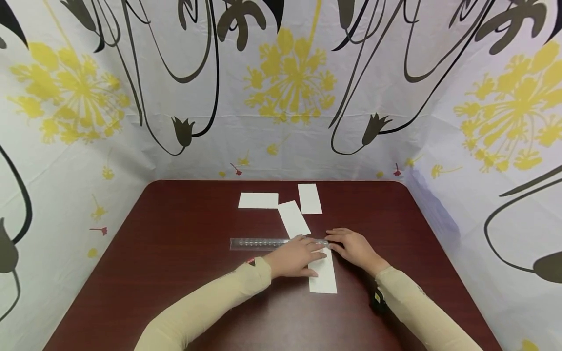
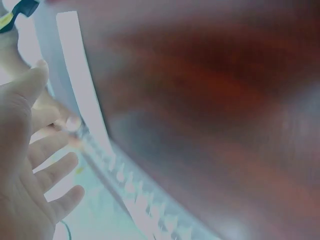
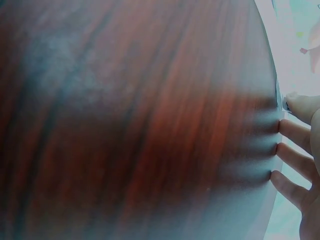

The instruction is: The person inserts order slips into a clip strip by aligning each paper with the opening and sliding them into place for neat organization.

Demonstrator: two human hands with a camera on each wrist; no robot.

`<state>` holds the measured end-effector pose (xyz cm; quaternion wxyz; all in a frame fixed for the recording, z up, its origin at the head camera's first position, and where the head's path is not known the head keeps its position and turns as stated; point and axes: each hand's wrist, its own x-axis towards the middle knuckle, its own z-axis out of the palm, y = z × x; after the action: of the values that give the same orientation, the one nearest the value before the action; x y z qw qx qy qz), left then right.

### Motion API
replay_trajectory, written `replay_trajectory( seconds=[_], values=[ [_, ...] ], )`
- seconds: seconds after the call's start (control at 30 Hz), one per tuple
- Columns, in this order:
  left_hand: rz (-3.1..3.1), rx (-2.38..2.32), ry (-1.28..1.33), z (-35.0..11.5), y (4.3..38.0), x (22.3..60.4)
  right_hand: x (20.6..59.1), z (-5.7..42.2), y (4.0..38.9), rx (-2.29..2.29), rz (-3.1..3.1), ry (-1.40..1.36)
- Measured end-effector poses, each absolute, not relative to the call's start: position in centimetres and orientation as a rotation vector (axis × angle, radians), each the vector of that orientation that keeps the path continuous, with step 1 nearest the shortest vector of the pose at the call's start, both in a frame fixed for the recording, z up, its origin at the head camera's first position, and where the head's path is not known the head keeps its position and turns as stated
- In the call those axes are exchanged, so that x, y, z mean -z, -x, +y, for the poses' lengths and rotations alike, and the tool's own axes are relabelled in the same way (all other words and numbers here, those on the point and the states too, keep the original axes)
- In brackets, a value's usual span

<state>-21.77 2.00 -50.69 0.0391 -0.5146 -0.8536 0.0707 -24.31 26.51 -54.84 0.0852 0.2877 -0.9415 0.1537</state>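
Note:
A clear ruler (image 1: pixel 256 243) lies across the top end of a white paper strip (image 1: pixel 324 280) on the table. My left hand (image 1: pixel 291 257) reaches over both, its fingers spread and fairly straight above the strip and the ruler's right part. In the left wrist view the left hand (image 2: pixel 30 155) has its fingers extended beside the ruler (image 2: pixel 145 200). At the ruler's right end is my right hand (image 1: pixel 354 248), thumb close to that end. The right wrist view shows the right hand (image 3: pixel 302 160) with extended fingertips on the tabletop and its thumb at the ruler's end.
Beyond the ruler lie a slanted white paper piece (image 1: pixel 294 219), a sideways one (image 1: pixel 258 200) and an upright one (image 1: pixel 310 199). The dark red table (image 1: pixel 175 292) has rounded far corners. A patterned cloth (image 1: pixel 285 146) surrounds it on the far side and both sides.

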Motion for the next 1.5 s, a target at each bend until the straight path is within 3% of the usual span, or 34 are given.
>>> replay_trajectory(
  seconds=[0.63, 1.23, 1.5],
  values=[
    [-2.696, -0.176, 1.433, -1.3, 25.4, 49.3, 54.9, 26.4, 24.3, -0.444, -2.802, -0.848],
    [-2.885, 0.144, 1.086, -6.6, 32.6, 50.2, 55.0, 26.4, 24.3, -0.47, -2.799, -0.869],
    [-2.945, 0.08, 0.951, -7.2, 35.8, 49.4, 54.9, 26.5, 24.4, -0.455, -2.809, -0.858]
  ],
)
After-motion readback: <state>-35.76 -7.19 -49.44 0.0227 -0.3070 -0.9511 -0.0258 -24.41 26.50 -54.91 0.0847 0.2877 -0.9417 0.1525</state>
